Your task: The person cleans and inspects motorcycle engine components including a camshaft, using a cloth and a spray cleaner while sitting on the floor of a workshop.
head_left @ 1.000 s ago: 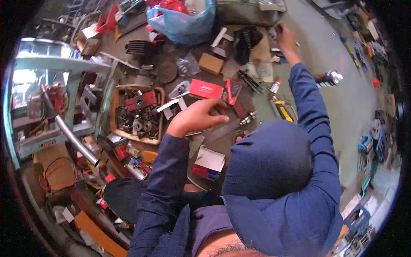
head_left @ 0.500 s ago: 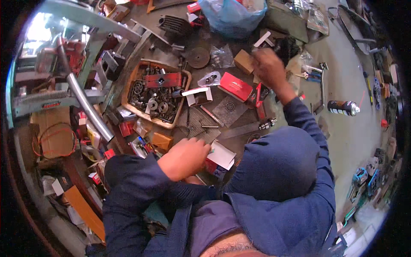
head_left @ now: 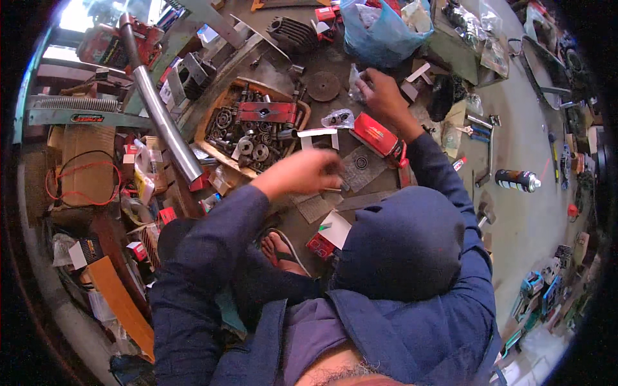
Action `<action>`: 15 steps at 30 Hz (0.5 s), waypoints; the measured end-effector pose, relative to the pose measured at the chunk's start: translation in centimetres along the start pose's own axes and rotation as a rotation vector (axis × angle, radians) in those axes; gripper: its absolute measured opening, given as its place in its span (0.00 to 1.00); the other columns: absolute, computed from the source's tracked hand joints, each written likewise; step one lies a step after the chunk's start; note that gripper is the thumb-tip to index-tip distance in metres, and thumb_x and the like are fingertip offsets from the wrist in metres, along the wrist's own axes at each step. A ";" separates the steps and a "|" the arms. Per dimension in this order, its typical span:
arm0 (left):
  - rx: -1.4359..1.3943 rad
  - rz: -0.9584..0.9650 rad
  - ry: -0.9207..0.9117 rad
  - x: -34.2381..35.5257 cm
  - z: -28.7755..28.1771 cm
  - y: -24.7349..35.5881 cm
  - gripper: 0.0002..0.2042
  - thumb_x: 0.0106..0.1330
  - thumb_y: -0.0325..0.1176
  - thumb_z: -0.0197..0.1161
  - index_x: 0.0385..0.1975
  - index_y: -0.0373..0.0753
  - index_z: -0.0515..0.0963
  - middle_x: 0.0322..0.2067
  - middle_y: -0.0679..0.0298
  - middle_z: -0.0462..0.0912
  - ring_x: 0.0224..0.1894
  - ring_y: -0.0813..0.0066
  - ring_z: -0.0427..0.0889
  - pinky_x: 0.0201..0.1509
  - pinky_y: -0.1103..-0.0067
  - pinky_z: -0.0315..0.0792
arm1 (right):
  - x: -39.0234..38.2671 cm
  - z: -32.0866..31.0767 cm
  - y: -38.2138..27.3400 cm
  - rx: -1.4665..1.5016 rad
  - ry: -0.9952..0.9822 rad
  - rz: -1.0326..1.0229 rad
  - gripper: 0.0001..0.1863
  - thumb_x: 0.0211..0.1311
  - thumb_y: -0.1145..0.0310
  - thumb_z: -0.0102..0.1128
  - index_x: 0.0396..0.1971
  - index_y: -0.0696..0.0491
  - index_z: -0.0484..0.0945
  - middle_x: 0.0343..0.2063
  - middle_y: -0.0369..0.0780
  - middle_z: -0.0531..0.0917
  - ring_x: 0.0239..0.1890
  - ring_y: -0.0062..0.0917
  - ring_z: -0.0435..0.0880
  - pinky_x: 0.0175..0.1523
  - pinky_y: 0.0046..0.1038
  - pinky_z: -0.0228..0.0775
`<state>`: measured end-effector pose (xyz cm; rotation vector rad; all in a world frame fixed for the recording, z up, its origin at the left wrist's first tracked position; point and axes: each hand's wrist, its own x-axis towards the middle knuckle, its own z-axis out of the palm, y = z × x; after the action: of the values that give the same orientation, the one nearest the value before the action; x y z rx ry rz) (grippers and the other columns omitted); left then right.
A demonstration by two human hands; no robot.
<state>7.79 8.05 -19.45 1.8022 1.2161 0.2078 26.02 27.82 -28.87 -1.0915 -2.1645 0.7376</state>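
Observation:
My right hand (head_left: 384, 96) is closed on a small clear plastic bag (head_left: 355, 83), just below the blue bag; what the clear bag contains is hard to make out. My left hand (head_left: 306, 172) hovers beside the parts tray (head_left: 212, 145), its fingers smeared by motion. Below the right hand lie a red box (head_left: 374, 134) and another clear bag with a metal part (head_left: 338, 119). A ring-shaped bearing (head_left: 361, 163) rests on a flat sheet. Near my knee stands an open red box with a white flap (head_left: 336, 228).
A blue plastic bag (head_left: 380, 38), a finned cylinder (head_left: 291, 33) and a round disc (head_left: 323, 86) lie at the far side. To the left a shiny metal pipe (head_left: 161, 119) slants downward. A spray can (head_left: 517, 181) lies on the floor at right.
My right hand has moved left from beside the brown box and taken hold of the clear bag. My left hand has moved up and right, away from the open box. The view has shifted.

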 end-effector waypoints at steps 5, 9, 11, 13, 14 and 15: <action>-1.346 -0.325 0.394 7.6 -1.1 1.2 0.30 0.68 0.58 0.49 0.56 0.37 0.68 0.51 0.60 0.75 0.50 0.63 0.78 0.49 0.68 0.77 | -2.6 -9.0 -6.9 0.463 0.087 0.131 0.12 0.62 0.64 0.61 0.35 0.59 0.77 0.30 0.41 0.82 0.34 0.24 0.81 0.42 0.27 0.70; -1.787 0.216 0.408 10.4 0.5 7.5 0.23 0.72 0.51 0.46 0.55 0.38 0.68 0.46 0.61 0.78 0.46 0.68 0.80 0.52 0.68 0.75 | -6.6 -11.9 -7.4 0.711 0.233 0.084 0.10 0.65 0.67 0.59 0.38 0.58 0.79 0.36 0.36 0.81 0.40 0.17 0.77 0.48 0.22 0.68; -1.761 0.224 0.449 11.8 2.6 8.4 0.21 0.74 0.48 0.44 0.55 0.38 0.68 0.46 0.61 0.79 0.46 0.68 0.80 0.53 0.69 0.75 | -8.9 -11.9 -6.3 0.869 0.314 0.122 0.15 0.68 0.65 0.55 0.47 0.60 0.76 0.46 0.41 0.79 0.47 0.23 0.77 0.54 0.25 0.68; -1.746 0.218 0.499 12.8 4.6 9.8 0.18 0.76 0.43 0.41 0.54 0.37 0.69 0.44 0.63 0.79 0.45 0.73 0.79 0.51 0.74 0.74 | -10.9 -11.4 -4.7 1.409 0.403 0.351 0.21 0.72 0.59 0.43 0.51 0.61 0.74 0.48 0.44 0.80 0.50 0.32 0.78 0.59 0.35 0.67; -1.750 0.213 0.474 12.8 5.2 10.4 0.18 0.76 0.43 0.41 0.54 0.37 0.69 0.44 0.63 0.79 0.45 0.73 0.79 0.51 0.74 0.74 | -11.6 -10.9 -3.6 1.615 0.414 0.431 0.23 0.72 0.58 0.39 0.51 0.61 0.73 0.48 0.45 0.80 0.51 0.35 0.78 0.60 0.38 0.66; -1.506 0.102 0.481 12.7 5.7 11.0 0.20 0.76 0.44 0.42 0.55 0.36 0.69 0.46 0.63 0.78 0.46 0.73 0.79 0.51 0.75 0.74 | -12.5 -10.5 -2.7 1.606 0.434 0.434 0.23 0.72 0.58 0.39 0.51 0.61 0.73 0.48 0.45 0.80 0.51 0.35 0.78 0.60 0.38 0.66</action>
<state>24.49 13.88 -18.51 0.4600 0.7907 1.2720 38.18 18.11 -23.24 -0.6187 -0.4650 1.7161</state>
